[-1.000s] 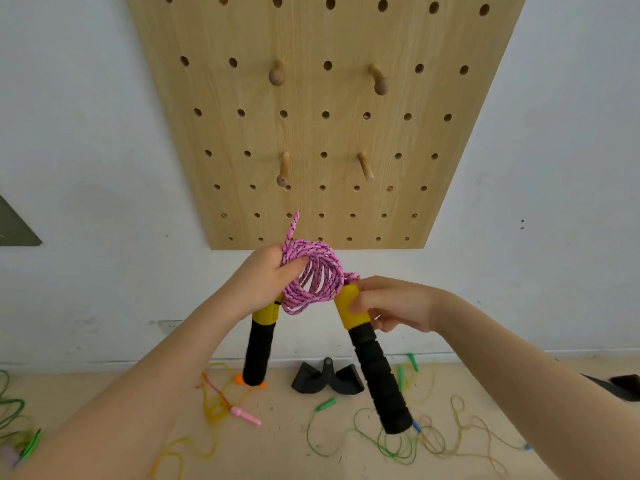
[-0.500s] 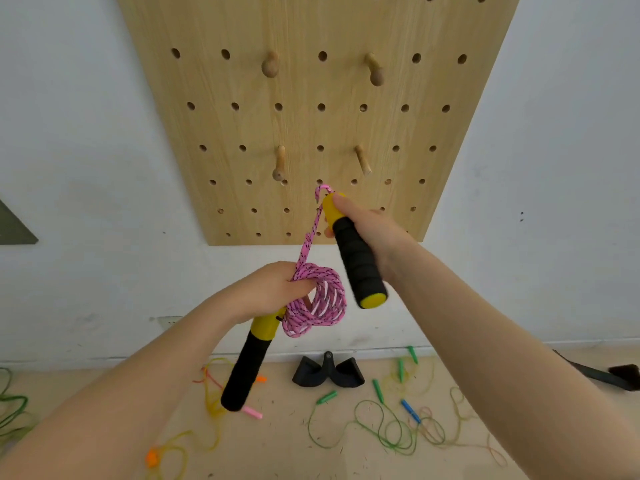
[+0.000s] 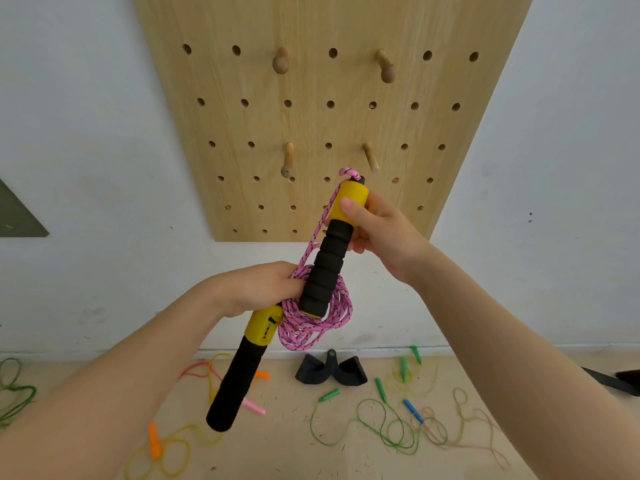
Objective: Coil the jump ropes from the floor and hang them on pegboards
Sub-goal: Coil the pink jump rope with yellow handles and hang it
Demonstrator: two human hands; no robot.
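Left hand (image 3: pixel 258 289) grips the pink rope coil (image 3: pixel 313 318) together with the top of the lower handle (image 3: pixel 242 368); grip closed around both. Right hand (image 3: pixel 377 230) holds the second handle (image 3: pixel 330 251) at its yellow collar, fingers curled round it.

Change over the last second: the second handle, formerly hanging foam-end down beside the coil, was swung up and now points foam-end down into the coil's centre. A short free length of rope runs from its top down to the coil.

Judgement: handle is being threaded through the loops to lock the bundle. Coiling nearly done; hanging not yet started.

Coil sits below the pegboard (image 3: pixel 311 98); the nearest peg (image 3: pixel 370 157) is just above the right hand. More ropes (image 3: pixel 381 424) lie on the floor (image 3: pixel 277 455).
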